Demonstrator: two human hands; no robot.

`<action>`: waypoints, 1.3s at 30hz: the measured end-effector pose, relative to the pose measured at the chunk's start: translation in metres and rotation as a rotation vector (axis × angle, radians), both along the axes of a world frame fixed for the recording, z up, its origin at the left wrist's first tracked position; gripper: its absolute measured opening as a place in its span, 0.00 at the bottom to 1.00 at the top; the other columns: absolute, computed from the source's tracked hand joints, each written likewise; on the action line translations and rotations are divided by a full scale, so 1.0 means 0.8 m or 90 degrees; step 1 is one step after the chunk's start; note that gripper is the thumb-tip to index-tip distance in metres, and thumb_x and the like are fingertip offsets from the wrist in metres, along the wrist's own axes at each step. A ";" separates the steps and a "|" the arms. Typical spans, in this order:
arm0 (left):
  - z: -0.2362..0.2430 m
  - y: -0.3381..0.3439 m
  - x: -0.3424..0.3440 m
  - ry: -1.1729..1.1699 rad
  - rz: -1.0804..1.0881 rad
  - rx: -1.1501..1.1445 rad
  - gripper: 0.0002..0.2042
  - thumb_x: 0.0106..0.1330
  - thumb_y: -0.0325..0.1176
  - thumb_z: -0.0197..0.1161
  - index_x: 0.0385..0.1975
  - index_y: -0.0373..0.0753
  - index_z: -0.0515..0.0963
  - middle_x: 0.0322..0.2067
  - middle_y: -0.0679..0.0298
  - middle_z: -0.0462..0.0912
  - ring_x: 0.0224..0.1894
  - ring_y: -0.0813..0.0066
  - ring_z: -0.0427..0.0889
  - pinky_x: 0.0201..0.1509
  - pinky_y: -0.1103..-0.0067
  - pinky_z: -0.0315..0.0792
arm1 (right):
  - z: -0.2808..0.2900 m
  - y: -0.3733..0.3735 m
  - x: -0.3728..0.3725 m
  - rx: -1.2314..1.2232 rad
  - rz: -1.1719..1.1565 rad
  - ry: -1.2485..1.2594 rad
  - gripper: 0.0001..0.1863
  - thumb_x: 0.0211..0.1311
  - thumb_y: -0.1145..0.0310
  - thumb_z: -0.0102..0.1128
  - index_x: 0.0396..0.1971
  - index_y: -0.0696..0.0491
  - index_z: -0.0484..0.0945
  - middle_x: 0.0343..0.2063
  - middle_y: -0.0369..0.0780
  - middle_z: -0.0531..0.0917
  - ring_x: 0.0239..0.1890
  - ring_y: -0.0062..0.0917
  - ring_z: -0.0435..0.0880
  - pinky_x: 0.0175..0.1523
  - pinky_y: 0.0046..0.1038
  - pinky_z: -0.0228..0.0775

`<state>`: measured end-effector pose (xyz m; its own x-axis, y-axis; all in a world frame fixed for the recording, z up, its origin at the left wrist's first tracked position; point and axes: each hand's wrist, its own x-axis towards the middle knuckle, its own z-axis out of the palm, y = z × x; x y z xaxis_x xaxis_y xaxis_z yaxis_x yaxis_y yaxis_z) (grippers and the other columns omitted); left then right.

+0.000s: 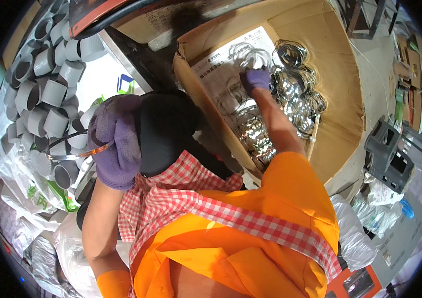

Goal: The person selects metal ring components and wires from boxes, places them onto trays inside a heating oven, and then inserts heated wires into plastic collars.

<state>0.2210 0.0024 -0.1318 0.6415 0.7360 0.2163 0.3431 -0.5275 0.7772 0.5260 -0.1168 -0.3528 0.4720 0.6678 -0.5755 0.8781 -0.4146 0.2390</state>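
Right hand [255, 78] in a purple knit glove is stretched forward into the open brown cardboard box [342, 74], grip pinched narrow on one of the shiny metal band clamps [290, 92] at the near-left edge of the pile. Can't tell whether the ring is actually lifted or just touched.

Left hand [116, 144], same purple glove, sits close to the body on the left, curled around a black rounded object [164, 131] (fabric or rubber, can't tell which). A thin metal strap bent in an open loop [72, 149] sticks out leftward from under that hand, its long axis roughly level, free end over the grey parts.

Key relation: clamp pile lies ahead and to the right of the person, well apart from the left hand; right hand is the nearer one, already on it.

Containers:
- Cardboard box: lined with printed newspaper [231, 59] on its left half, loose clamp rings heaped on the right and running down toward the near wall.
- White plastic sack [106, 79] at left: full of short grey plastic pipe sleeves [52, 92], jumbled, open ends facing all ways.

Right of the box, a dark grey plastic moulded part [387, 156] and clear bags of small items [377, 208] lie on the tabletop.
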 end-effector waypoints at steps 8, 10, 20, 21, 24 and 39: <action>0.003 -0.003 -0.003 0.008 0.013 0.018 0.11 0.60 0.30 0.46 0.33 0.32 0.75 0.31 0.53 0.78 0.35 0.56 0.77 0.43 0.72 0.69 | -0.196 -0.091 -0.071 0.071 -0.248 0.043 0.21 0.59 0.56 0.39 0.40 0.50 0.79 0.44 0.41 0.80 0.48 0.35 0.77 0.56 0.38 0.58; 0.005 -0.003 -0.003 0.019 0.016 0.012 0.11 0.60 0.30 0.46 0.33 0.32 0.75 0.31 0.53 0.78 0.35 0.56 0.77 0.43 0.72 0.69 | -0.198 -0.089 -0.082 0.032 -0.326 0.103 0.24 0.58 0.50 0.42 0.41 0.51 0.79 0.45 0.42 0.79 0.49 0.35 0.77 0.55 0.38 0.60; -0.003 -0.005 -0.007 -0.028 0.038 -0.045 0.11 0.59 0.29 0.47 0.34 0.32 0.75 0.32 0.53 0.78 0.36 0.57 0.77 0.44 0.71 0.69 | -0.161 -0.043 -0.117 -0.050 -0.534 0.107 0.32 0.45 0.36 0.54 0.44 0.44 0.78 0.45 0.42 0.79 0.49 0.32 0.77 0.49 0.35 0.70; 0.001 -0.004 -0.007 -0.022 0.025 -0.035 0.10 0.59 0.28 0.47 0.34 0.31 0.75 0.32 0.53 0.78 0.36 0.57 0.77 0.44 0.71 0.69 | -0.160 -0.044 -0.116 -0.093 -0.465 0.130 0.31 0.45 0.37 0.55 0.44 0.44 0.78 0.45 0.42 0.79 0.49 0.33 0.77 0.49 0.34 0.70; 0.000 -0.007 -0.010 -0.023 0.028 -0.025 0.11 0.59 0.29 0.47 0.34 0.31 0.74 0.32 0.53 0.78 0.36 0.57 0.78 0.44 0.72 0.69 | -0.151 -0.045 -0.117 -0.103 -0.379 0.194 0.27 0.46 0.41 0.57 0.41 0.45 0.79 0.44 0.43 0.79 0.47 0.34 0.78 0.47 0.34 0.70; -0.015 -0.012 -0.029 -0.074 0.037 -0.053 0.13 0.67 0.29 0.43 0.42 0.29 0.72 0.40 0.55 0.78 0.42 0.70 0.75 0.51 0.76 0.66 | 0.026 -0.052 -0.013 -0.021 -0.106 0.152 0.14 0.56 0.62 0.49 0.41 0.49 0.76 0.37 0.48 0.81 0.40 0.38 0.81 0.47 0.38 0.69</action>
<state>0.1981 -0.0069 -0.1439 0.5717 0.7893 0.2237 0.2756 -0.4416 0.8538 0.5157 -0.1582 -0.3317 0.4224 0.5717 -0.7034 0.8316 -0.5531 0.0498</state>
